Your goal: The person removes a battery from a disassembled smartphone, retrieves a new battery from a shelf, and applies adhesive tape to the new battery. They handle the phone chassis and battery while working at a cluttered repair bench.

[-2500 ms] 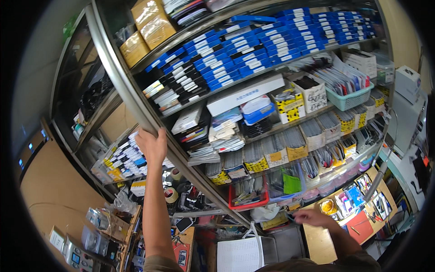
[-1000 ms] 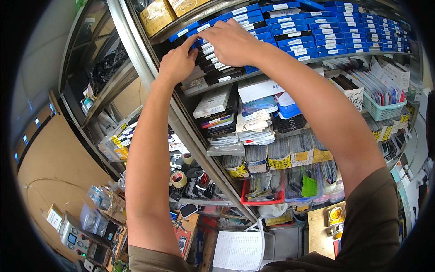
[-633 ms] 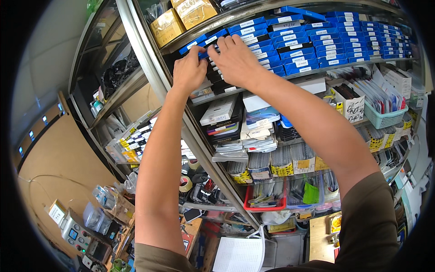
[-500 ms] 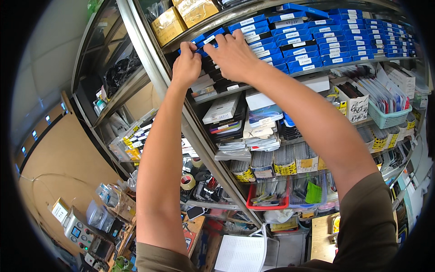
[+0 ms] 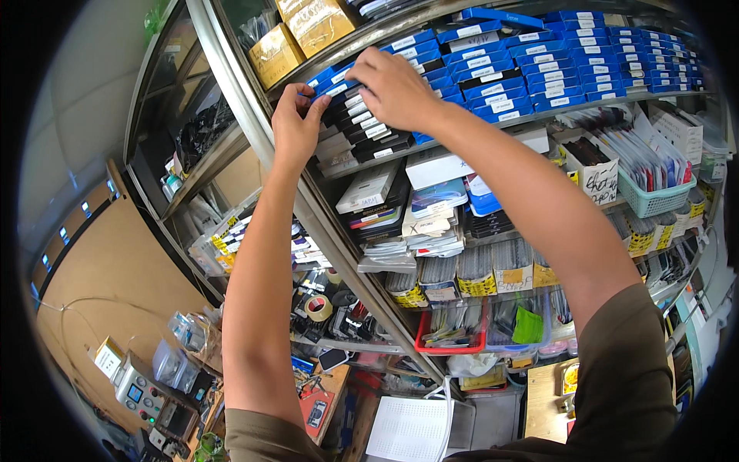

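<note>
Near twelve o'clock, a flat blue box [image 5: 336, 89] sits between the fingertips of both hands: the left hand [image 5: 295, 129], at eleven, has thumb and forefinger slightly apart; the right hand [image 5: 400, 88] bends its fingers. Whether either grips cannot be told. A metal post [image 5: 231, 85] stands towards half past ten, brown cartons [image 5: 275, 60] at eleven, a teal basket [image 5: 658, 202] at three. White labels [image 5: 467, 31] front stacked blue boxes [image 5: 485, 68]; black handwriting marks a white carton [image 5: 599, 185] beside the basket.
</note>
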`<state>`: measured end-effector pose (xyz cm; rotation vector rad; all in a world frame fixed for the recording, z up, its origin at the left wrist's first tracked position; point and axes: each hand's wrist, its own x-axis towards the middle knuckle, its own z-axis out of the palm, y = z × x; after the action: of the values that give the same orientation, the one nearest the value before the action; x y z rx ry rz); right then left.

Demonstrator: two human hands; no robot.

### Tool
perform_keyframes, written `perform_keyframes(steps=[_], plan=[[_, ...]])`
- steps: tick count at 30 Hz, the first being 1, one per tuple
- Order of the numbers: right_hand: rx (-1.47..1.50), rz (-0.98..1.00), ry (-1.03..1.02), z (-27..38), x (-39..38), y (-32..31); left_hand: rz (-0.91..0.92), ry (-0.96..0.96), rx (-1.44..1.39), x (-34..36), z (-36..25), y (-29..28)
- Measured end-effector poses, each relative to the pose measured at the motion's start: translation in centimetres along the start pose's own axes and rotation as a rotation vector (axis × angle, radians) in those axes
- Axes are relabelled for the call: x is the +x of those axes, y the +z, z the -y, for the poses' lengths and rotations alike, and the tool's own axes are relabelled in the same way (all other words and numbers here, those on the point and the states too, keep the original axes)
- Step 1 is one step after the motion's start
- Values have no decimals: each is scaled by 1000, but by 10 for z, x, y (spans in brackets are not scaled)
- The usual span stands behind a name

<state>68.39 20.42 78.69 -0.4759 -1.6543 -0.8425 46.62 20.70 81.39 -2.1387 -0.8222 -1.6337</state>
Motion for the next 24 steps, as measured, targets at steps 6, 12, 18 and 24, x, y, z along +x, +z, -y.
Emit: perform_keyframes(steps=[6,12,18,24], plan=[[-275,56,5,21,3,5,23,432,367,1,-1,-5],[-415,56,-76,21,19,4,102,444,480,-3,-12,-10],[-329,165,-85,-8,31,1,-65,382,400,-24,-3,-35],[-408,302,-119,-28,22,-9,-559,289,345,-54,14,-70]])
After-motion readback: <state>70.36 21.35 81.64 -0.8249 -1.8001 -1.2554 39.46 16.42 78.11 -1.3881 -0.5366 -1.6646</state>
